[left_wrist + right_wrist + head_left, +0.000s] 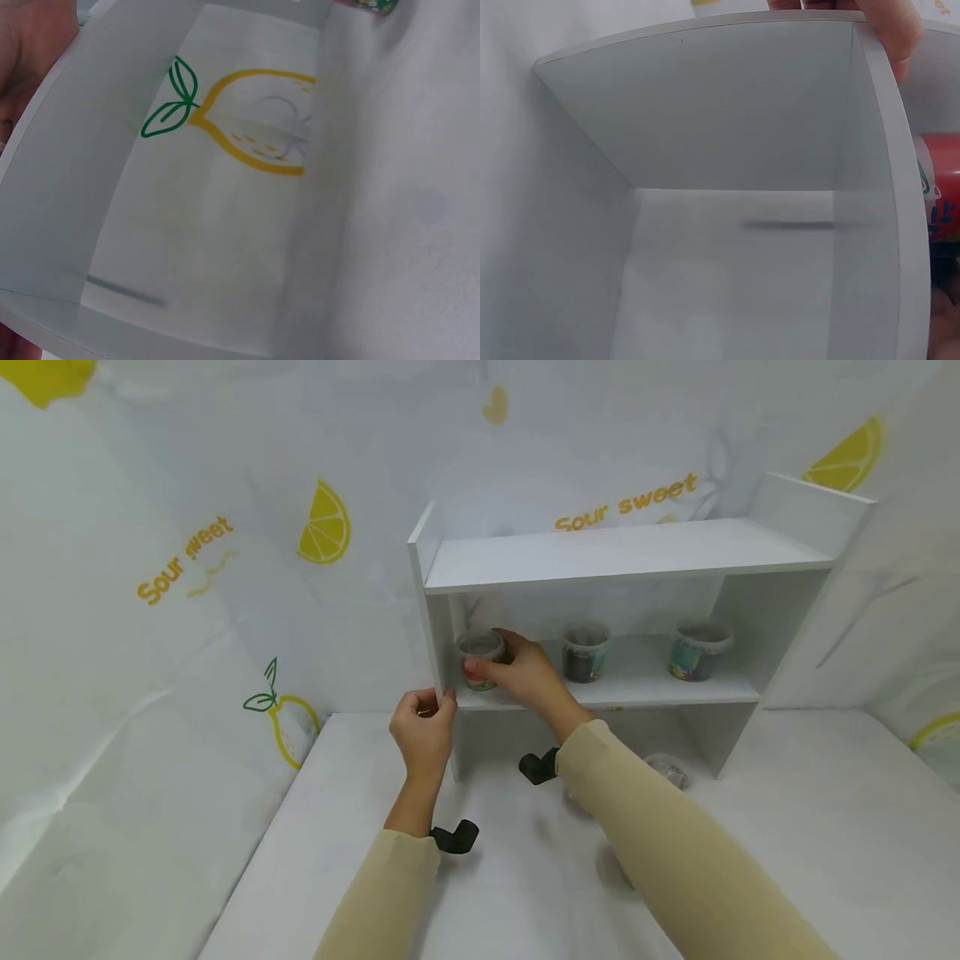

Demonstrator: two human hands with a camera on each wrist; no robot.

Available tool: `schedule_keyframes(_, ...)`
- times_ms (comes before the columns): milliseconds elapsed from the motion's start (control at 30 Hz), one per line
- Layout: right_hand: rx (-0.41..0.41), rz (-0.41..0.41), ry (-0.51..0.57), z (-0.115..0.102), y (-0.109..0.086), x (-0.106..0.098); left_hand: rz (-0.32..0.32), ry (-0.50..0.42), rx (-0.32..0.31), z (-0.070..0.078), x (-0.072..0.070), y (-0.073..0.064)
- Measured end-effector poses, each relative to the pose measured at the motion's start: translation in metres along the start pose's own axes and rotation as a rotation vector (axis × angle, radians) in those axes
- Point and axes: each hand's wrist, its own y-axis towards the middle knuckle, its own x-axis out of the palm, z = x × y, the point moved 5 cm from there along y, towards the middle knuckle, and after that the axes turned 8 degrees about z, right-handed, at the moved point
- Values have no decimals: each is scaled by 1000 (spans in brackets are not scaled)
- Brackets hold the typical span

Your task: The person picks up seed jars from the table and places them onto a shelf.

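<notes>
My right hand (534, 675) grips a small clear plastic tub (487, 649) with a red label, its thumb across the front. The tub is at the left end of the middle board of a white shelf unit (615, 558). In the right wrist view the red-labelled tub (946, 187) shows at the right edge, beyond the board. My left hand (423, 731) pinches the front edge of the unit's left side panel, level with the middle board. In the left wrist view only part of the left hand (34, 45) appears, outside the panel.
Two more plastic tubs, one dark (585, 653) and one with a colourful label (697, 650), stand further right on the middle board. Under the unit, a clear container (667, 770) lies on the white table (832, 827). Other round items are partly hidden by the right sleeve (675, 827).
</notes>
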Motion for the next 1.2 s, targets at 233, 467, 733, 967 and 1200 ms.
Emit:
schedule_keyframes(233, -34, 3, -29, 1, -4, 2, 3, 30, 41, 1, -2, -1)
schedule_keyframes(467, -18, -17, -60, 0, -5, 4, -2, 23, 51, 1, -4, 0)
schedule_keyframes(733, 15, -46, -35, 0, -9, 0, 11, 4, 65, 1, -1, -2)
schedule_keyframes(967, 52, -146, -49, 2, -31, -13, 15, -5, 57, 0, -3, -5)
schedule_keyframes(1200, 16, -294, -114, -1, -58, -40, 4, 4, 70, 1, -2, -1)
